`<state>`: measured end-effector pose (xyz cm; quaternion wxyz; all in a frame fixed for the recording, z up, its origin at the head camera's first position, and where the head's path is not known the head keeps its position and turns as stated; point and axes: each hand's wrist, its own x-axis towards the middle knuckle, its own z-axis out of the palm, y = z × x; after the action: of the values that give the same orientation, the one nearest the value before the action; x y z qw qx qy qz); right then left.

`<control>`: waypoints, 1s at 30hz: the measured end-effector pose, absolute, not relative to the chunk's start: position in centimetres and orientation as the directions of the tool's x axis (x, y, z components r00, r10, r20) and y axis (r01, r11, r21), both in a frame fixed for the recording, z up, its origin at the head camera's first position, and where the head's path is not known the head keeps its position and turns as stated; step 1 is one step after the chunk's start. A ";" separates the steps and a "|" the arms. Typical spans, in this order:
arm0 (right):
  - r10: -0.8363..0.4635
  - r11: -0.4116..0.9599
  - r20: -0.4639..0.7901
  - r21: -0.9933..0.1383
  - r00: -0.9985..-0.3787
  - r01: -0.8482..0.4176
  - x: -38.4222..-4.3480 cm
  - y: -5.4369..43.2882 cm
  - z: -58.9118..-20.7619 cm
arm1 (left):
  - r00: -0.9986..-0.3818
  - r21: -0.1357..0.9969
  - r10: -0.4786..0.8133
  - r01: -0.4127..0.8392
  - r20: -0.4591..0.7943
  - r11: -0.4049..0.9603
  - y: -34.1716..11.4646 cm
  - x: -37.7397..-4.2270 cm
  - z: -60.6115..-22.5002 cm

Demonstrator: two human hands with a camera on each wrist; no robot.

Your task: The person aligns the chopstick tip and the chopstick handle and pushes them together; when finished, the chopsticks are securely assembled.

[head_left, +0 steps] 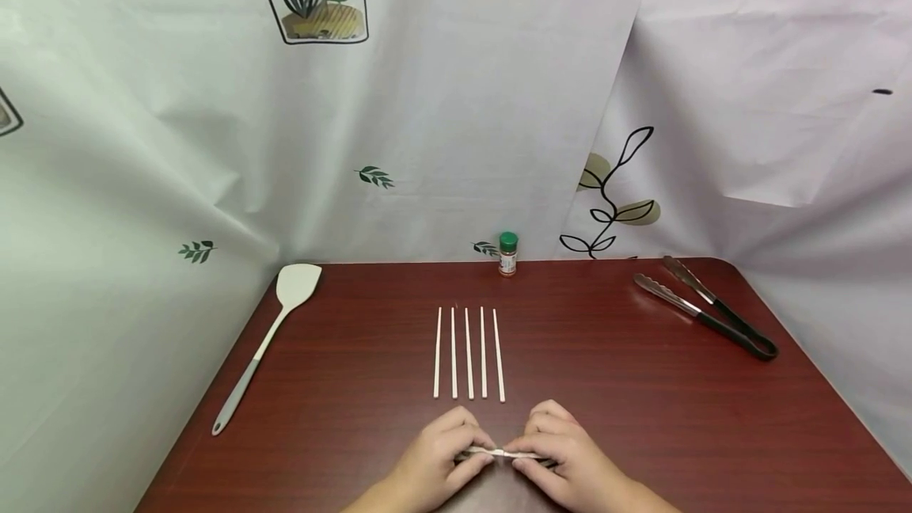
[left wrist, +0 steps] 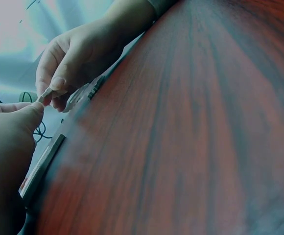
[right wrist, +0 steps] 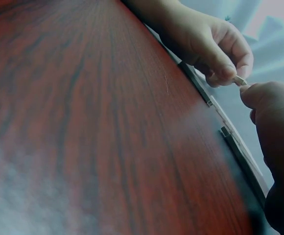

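A person's left hand [head_left: 442,457] and right hand [head_left: 566,454] are close together at the near side of a dark red table [head_left: 342,386]. Both hands pinch a thin white stick [head_left: 499,453] between thumb and fingers. The left one has one side and the right one has the other. The stick lies flat across, from hand to hand. Just a little white bit shows in the gap, because the fingers hide the rest.

Just past the hands, five white rods [head_left: 469,355] lie in a row. They are side by side, do not touch, and point away from the person.

At the back, by the cloth [head_left: 463,101], stands a little jar [head_left: 507,256] with a green lid [head_left: 509,241]. It has a white label [head_left: 507,264] with tiny marks on it, too small for me to read.

On the left side lies a white turner [head_left: 262,348] with a gray handle. On the right side lie metal tongs [head_left: 727,330] with black grips, spread apart. The cloth has leaves and plants drawn on it.
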<state>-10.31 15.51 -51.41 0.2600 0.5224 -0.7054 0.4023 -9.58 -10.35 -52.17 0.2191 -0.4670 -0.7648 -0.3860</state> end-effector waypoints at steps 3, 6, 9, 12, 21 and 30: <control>-0.531 0.129 0.785 -0.297 -0.319 -0.946 -10.3 15.6 -51.6 | -0.473 0.393 0.549 0.881 0.690 0.264 -10.4 -9.5 -52.1; -0.534 0.125 0.784 -0.299 -0.318 -0.946 -10.4 15.6 -51.8 | -0.472 0.397 0.553 0.881 0.687 0.259 -10.4 -9.5 -52.0; -0.535 0.123 0.784 -0.297 -0.315 -0.947 -10.4 15.5 -51.9 | -0.463 0.390 0.559 0.885 0.688 0.254 -10.4 -9.5 -52.0; -0.538 0.118 0.785 -0.289 -0.305 -0.950 -10.4 15.5 -51.8 | -0.453 0.378 0.563 0.891 0.692 0.252 -10.4 -9.6 -52.0; -0.536 0.114 0.795 -0.266 -0.285 -0.957 -10.6 15.5 -52.0 | -0.430 0.352 0.568 0.903 0.702 0.248 -10.3 -9.6 -52.1; -0.446 0.184 0.803 -0.349 -0.395 -0.919 -10.3 15.8 -52.5 | -0.418 0.345 0.554 0.908 0.720 0.237 -9.9 -9.6 -51.9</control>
<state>-10.31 15.77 -52.47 0.2769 0.4753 -0.7178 0.4268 -9.59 -9.89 -51.89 0.2328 -0.4864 -0.7514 -0.3803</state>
